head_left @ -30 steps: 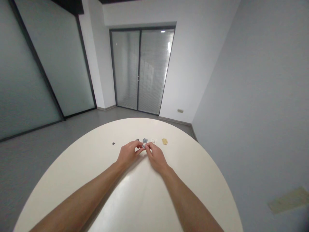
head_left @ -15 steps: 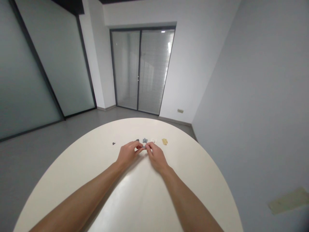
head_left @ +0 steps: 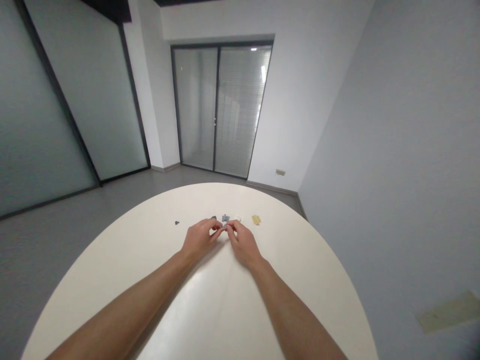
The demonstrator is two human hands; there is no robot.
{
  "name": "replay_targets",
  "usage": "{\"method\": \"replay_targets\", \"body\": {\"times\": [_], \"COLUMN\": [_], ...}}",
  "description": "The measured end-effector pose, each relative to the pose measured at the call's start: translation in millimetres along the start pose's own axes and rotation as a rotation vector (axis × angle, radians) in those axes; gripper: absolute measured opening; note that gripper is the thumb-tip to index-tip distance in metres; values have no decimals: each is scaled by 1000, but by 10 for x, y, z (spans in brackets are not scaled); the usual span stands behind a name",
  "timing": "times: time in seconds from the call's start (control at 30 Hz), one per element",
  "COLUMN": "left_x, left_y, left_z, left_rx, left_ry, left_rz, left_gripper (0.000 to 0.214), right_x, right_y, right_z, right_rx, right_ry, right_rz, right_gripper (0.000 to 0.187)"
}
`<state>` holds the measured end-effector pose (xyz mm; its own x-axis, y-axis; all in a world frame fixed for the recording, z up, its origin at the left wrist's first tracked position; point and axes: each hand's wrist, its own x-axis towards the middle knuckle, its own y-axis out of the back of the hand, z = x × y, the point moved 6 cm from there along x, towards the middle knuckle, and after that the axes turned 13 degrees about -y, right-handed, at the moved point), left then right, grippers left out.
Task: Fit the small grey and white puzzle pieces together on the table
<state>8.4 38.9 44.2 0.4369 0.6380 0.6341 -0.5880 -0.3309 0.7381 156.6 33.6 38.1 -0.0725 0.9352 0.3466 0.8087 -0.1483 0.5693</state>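
The left hand and right hand are pinching a small greyish piece between nearly closed fingertips over the round table. The left hand is partly blocking a dark piece; blue-grey pieces, white pieces and yellow pieces are lying rightward, a black piece sitting apart leftward.

Rnd white counter up front, grey floor sweeping round behind! Dk-framed glass doors stand dead ahead, frosted panels line the L side, and over on the R, a pale wall w/ a yellowish patch low down.
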Motion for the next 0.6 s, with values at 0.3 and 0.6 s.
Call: {"method": "replay_targets", "body": {"times": [0.3,0.6], "left_x": [-5,-11], "left_y": [6,12], "left_z": [-5,-15], "left_rx": [-8,-39], "left_ry": [6,58], "left_rz": [15,-12], "left_gripper": [21,23], "right_x": [4,3], "right_y": [-17,3], "right_z": [17,5], "right_rx": [23,14], "right_ry": [33,16], "right_rz": [9,22], "right_gripper": [23,22]}}
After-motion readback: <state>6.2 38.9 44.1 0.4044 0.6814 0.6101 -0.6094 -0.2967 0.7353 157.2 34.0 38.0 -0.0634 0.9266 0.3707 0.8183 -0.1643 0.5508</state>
